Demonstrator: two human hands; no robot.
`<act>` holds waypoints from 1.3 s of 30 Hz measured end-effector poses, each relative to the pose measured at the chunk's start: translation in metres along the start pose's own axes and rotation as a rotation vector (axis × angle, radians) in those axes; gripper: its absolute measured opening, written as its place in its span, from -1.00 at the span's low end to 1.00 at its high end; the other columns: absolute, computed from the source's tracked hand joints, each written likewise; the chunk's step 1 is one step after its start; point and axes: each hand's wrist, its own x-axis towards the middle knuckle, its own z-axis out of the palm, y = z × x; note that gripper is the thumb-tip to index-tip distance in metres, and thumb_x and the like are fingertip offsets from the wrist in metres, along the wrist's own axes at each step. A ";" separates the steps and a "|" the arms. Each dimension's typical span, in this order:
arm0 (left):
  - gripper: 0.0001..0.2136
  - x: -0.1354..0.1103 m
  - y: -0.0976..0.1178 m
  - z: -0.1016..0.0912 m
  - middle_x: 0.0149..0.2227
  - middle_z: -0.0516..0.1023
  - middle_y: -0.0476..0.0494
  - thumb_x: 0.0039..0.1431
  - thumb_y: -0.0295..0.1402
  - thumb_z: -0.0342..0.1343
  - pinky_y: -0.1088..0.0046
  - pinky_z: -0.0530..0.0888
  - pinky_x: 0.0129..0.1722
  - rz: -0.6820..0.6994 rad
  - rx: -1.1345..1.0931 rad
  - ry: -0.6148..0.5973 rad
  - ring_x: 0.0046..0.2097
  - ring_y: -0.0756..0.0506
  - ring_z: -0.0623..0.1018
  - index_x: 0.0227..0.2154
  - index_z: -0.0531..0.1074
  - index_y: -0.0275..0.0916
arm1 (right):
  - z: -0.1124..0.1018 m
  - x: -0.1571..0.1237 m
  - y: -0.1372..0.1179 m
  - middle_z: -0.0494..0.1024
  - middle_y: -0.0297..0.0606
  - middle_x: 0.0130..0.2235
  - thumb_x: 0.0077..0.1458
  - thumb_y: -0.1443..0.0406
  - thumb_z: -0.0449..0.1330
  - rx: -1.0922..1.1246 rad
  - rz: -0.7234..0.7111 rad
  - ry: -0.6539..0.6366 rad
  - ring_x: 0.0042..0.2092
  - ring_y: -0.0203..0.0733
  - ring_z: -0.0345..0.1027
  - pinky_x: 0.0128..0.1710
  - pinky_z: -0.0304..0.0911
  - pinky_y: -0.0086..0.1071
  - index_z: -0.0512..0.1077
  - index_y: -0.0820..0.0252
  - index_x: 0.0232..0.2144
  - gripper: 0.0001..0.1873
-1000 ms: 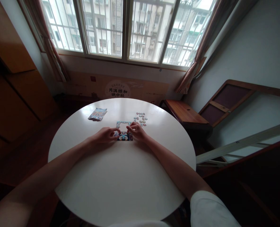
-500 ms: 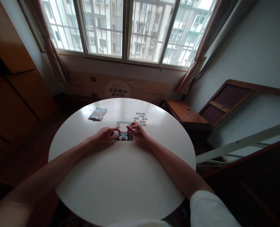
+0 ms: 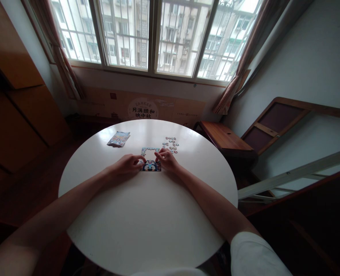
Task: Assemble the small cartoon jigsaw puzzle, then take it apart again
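Note:
A partly assembled jigsaw puzzle [image 3: 151,167] lies on the white round table, its lower part filled with a dark blue cartoon face and its middle open inside a border of pieces. My left hand [image 3: 129,164] rests at the puzzle's left edge, fingers bent and fingertips pressing on it. Over the right side of the puzzle is my right hand [image 3: 167,159], thumb and forefinger drawn together. Whatever lies between those fingertips is too small to make out. Loose puzzle pieces [image 3: 171,142] are spread just beyond the right hand.
The round white table [image 3: 147,218] holds a colourful printed packet [image 3: 119,138] at its far left. Behind the table's right side stands a wooden bench [image 3: 226,135]. A barred window [image 3: 129,34] and curtains are beyond the far edge.
My left fingers have bent slightly closer together at the puzzle's left side. The right hand has shifted only a little; the loose pieces and packet stay where they were.

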 end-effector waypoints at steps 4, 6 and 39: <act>-0.67 0.000 0.000 0.000 -0.67 0.13 0.14 0.17 -0.16 -0.04 0.58 0.05 -0.54 -0.014 -0.019 0.001 -0.59 0.09 0.13 -0.19 0.52 -0.23 | 0.000 0.000 -0.001 0.41 -0.22 -0.40 0.17 -0.08 -0.02 0.004 0.001 -0.002 -0.24 -0.19 0.28 -0.07 0.12 -0.24 0.55 0.18 -0.62 -0.39; -0.66 0.000 0.001 0.000 -0.67 0.13 0.13 0.17 -0.16 -0.05 0.58 0.04 -0.54 -0.013 -0.021 0.010 -0.59 0.09 0.13 -0.19 0.52 -0.23 | 0.000 0.000 -0.001 0.41 -0.22 -0.39 0.17 -0.08 -0.01 0.005 0.001 -0.006 -0.24 -0.19 0.28 -0.08 0.12 -0.24 0.55 0.17 -0.61 -0.39; -0.67 0.004 -0.012 0.001 -0.44 0.45 -0.04 0.17 -0.22 -0.02 0.54 0.23 -0.41 -0.070 0.075 0.173 -0.47 0.04 0.36 -0.14 0.54 -0.23 | -0.003 -0.002 -0.003 0.51 -0.24 -0.53 0.22 -0.05 -0.10 -0.194 0.202 0.117 -0.48 -0.24 0.33 -0.41 0.06 -0.41 0.48 0.18 -0.63 -0.37</act>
